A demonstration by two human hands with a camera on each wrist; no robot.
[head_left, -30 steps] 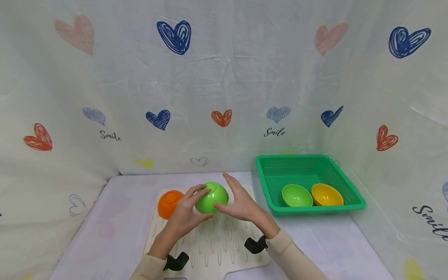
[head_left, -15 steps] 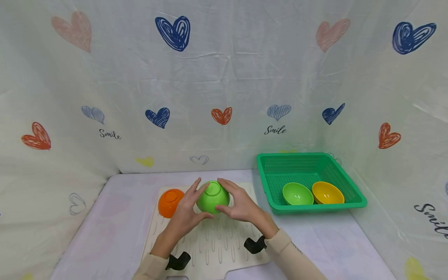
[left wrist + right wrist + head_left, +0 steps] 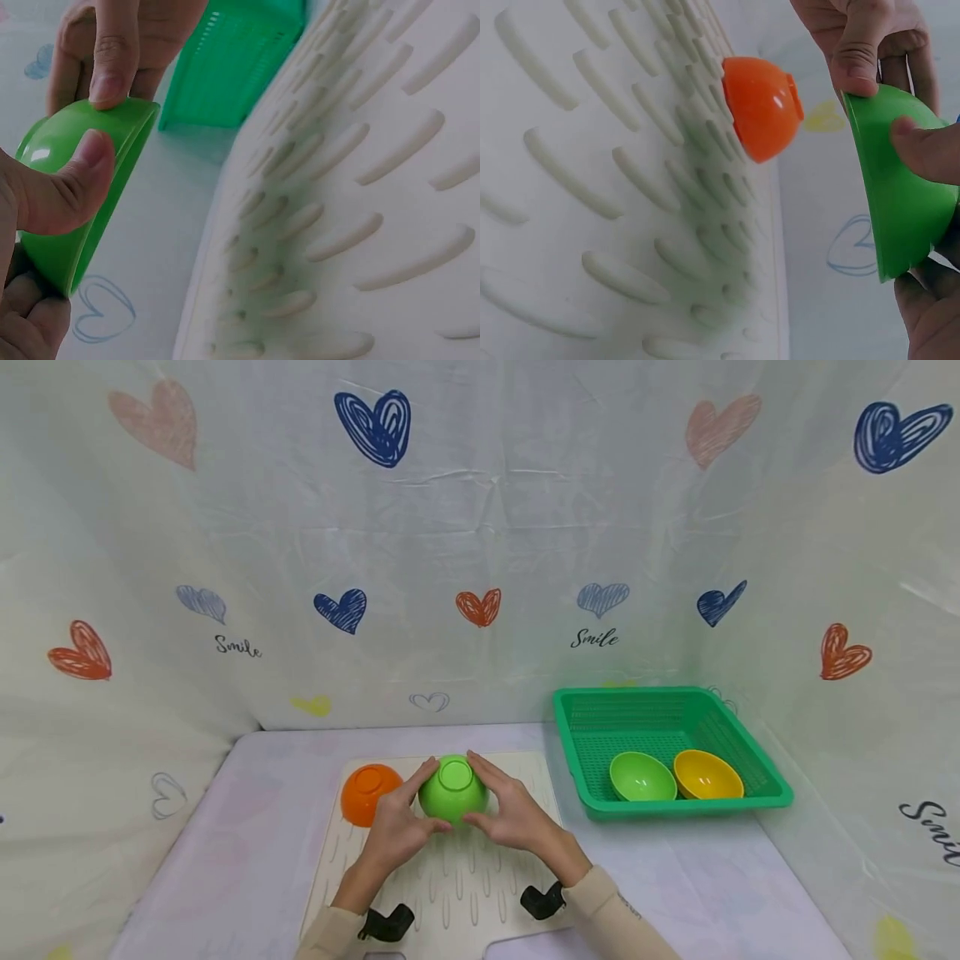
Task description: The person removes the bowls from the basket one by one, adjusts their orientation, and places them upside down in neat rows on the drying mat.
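Both hands hold a green bowl [image 3: 453, 789] upside down, its foot ring facing up. My left hand [image 3: 397, 831] grips its left side, with the thumb at the near side and fingers round the far side. On the opposite side my right hand [image 3: 517, 814] holds it the same way. In the left wrist view the bowl's rim [image 3: 112, 199] hangs apart from the ridged cream board [image 3: 360, 172], with a green-tinted shadow below. An orange bowl [image 3: 367, 793] lies upside down on the board, left of the left hand; the right wrist view shows it too.
A green basket [image 3: 592, 810] stands at the table's back right. Inside it a light green bowl [image 3: 642, 777] and a yellow bowl [image 3: 708, 775] sit side by side. Behind the table hangs a white curtain [image 3: 420, 552] printed with hearts.
The green bowl has been turned level, foot ring up, and lowered slightly. The right hand, whose fingers were spread beside it, has closed onto it. The left fingers have shifted on its side.
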